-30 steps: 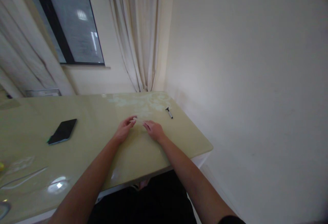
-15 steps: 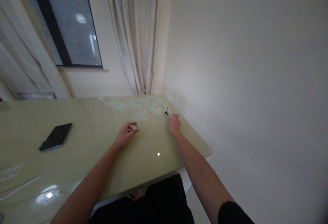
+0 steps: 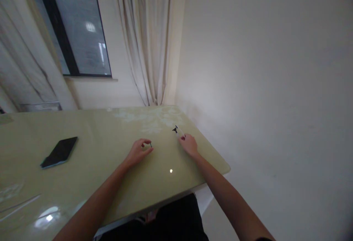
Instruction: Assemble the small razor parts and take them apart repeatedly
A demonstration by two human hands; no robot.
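My left hand point(image 3: 139, 150) is closed in a pinch just above the table, left of centre. Between thumb and fingertips it grips a small thin dark piece point(image 3: 151, 144), too small to name. To its right, my right hand point(image 3: 189, 145) is wrapped around a slim white-handled tool point(image 3: 179, 131) with a dark T-shaped head, which points up and left. A second pale shaft seems to lie alongside it, but my fingers cover the lower ends. The two hands are apart, and so are the things in them.
The glossy pale green table point(image 3: 124, 197) reaches to the wall point(image 3: 261, 86) on the right. A dark flat tablet-like device point(image 3: 60, 152) lies on the left side. Behind the table hang a curtain point(image 3: 146, 42) and a window point(image 3: 79, 27).
My right hand has turned, bringing the tool's head left and showing more of its white handle. My left hand has shifted slightly right, still pinching the small piece. The view has tilted slightly.
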